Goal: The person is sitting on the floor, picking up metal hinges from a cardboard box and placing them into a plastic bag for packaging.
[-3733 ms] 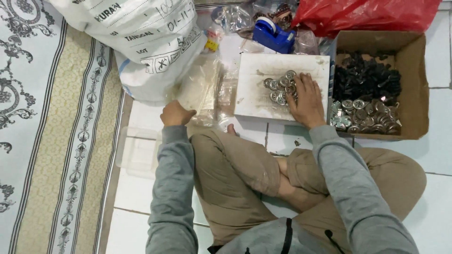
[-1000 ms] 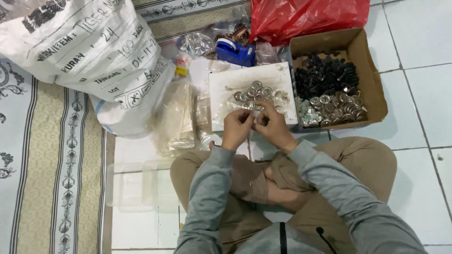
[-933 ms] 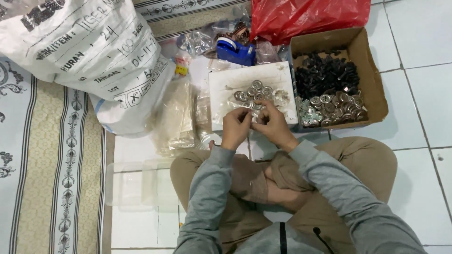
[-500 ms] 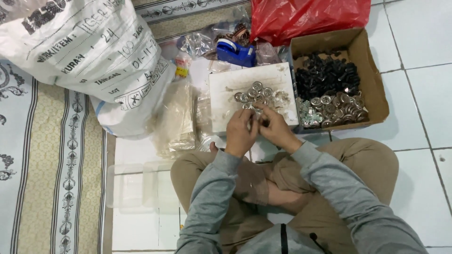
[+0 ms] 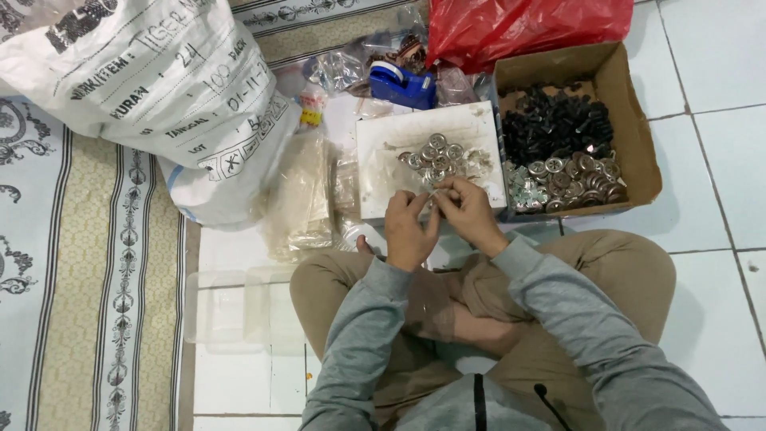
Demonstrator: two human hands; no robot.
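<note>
I sit cross-legged on a tiled floor. My left hand (image 5: 410,229) and my right hand (image 5: 469,211) meet at the near edge of a white tray (image 5: 381,187). Their fingertips pinch a small clear plastic bag (image 5: 435,197) between them. A heap of round silver metal pieces (image 5: 435,156) lies in the tray just beyond my fingers. To the right, a cardboard box (image 5: 630,120) holds black parts (image 5: 554,128) at the back and more silver pieces (image 5: 566,182) at the front.
A big white printed sack (image 5: 152,88) lies at the left on a patterned mat (image 5: 80,263). A stack of clear bags (image 5: 299,199) rests beside the tray, clear containers (image 5: 231,307) by my left knee. Behind are a blue tape dispenser (image 5: 401,82) and a red plastic bag (image 5: 527,28).
Earlier my left hand lay on the clear bags and my right hand in the tray's silver pieces. Both hands have since come together at the tray's near edge and stayed there.
</note>
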